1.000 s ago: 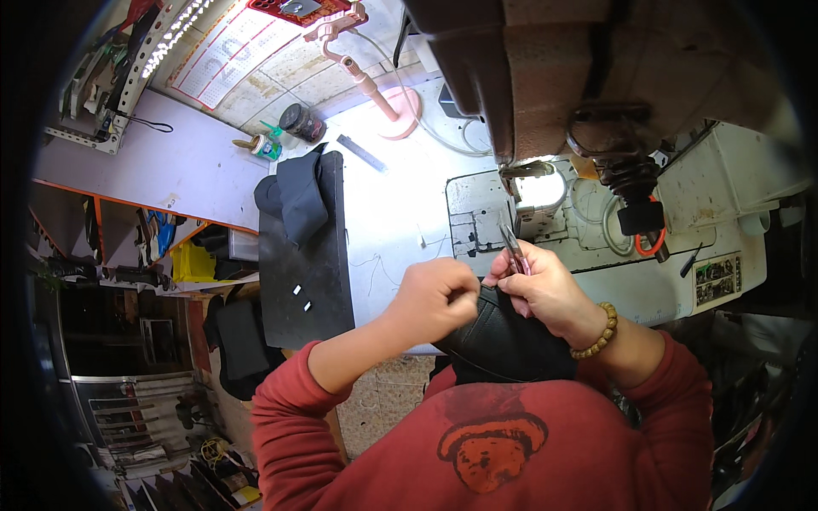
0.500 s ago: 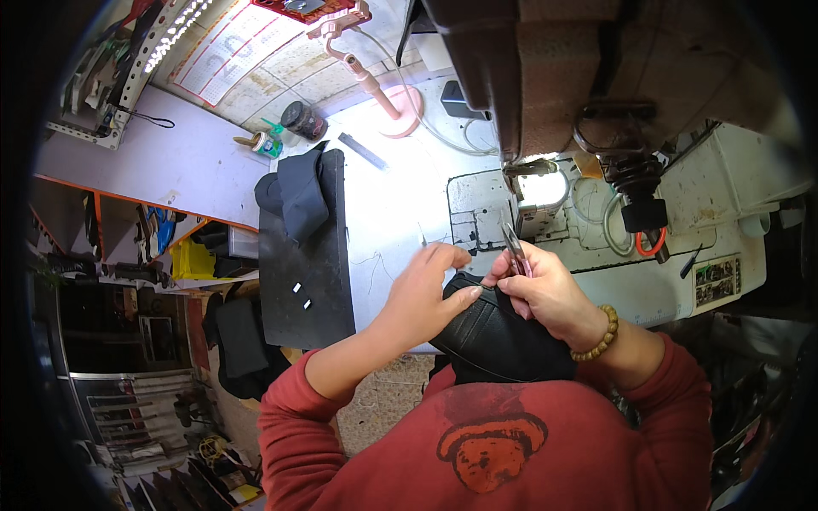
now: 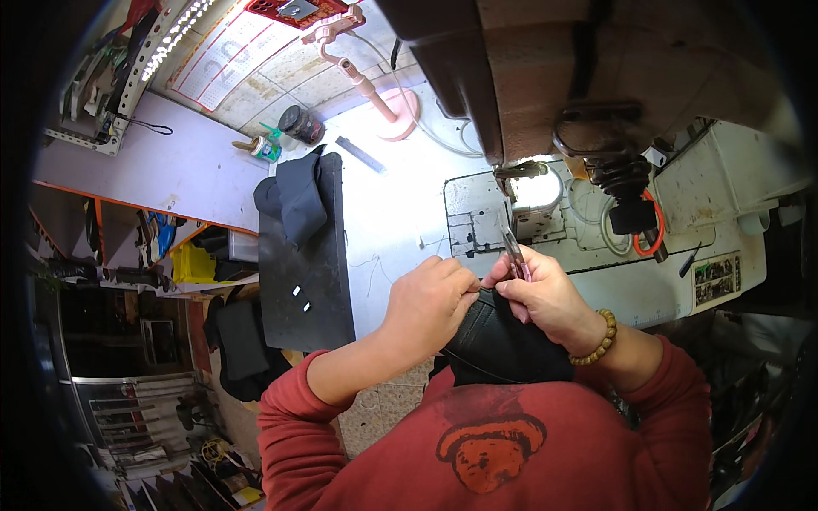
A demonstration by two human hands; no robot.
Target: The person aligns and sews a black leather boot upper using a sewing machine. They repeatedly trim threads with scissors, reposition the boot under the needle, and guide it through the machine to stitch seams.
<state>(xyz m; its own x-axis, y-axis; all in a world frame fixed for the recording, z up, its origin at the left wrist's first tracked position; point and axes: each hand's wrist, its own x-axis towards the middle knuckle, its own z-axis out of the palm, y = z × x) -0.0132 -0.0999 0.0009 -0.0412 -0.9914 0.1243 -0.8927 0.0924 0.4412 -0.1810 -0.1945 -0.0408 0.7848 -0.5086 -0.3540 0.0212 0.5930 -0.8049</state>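
Observation:
A black stitched piece (image 3: pixel 503 345), leather-like, lies between my hands, close to my body at the table's front edge. My left hand (image 3: pixel 433 298) is closed in a pinch at its upper edge. My right hand (image 3: pixel 550 294) pinches the same edge with thumb and finger, the two sets of fingertips close together. Slim metal thread snips (image 3: pixel 515 254) are also held in my right hand, points directed up and away from me. What lies between the left fingertips is too small to make out. Beyond them stands a sewing machine (image 3: pixel 452 60), its lit bed plate (image 3: pixel 477 204) past the snips.
On the left, a black board (image 3: pixel 298 272) carries folded dark fabric pieces (image 3: pixel 302 200) and two small white bits. A pink phone stand (image 3: pixel 396 115), a dark jar (image 3: pixel 300 124) and a grey strip (image 3: pixel 360 154) are farther back. A screwdriver-like tool (image 3: pixel 691 260) lies right.
My left hand has gone from spread fingers over the piece to a pinch at its upper edge. My right hand keeps the snips in nearly the same place. The view has shifted slightly.

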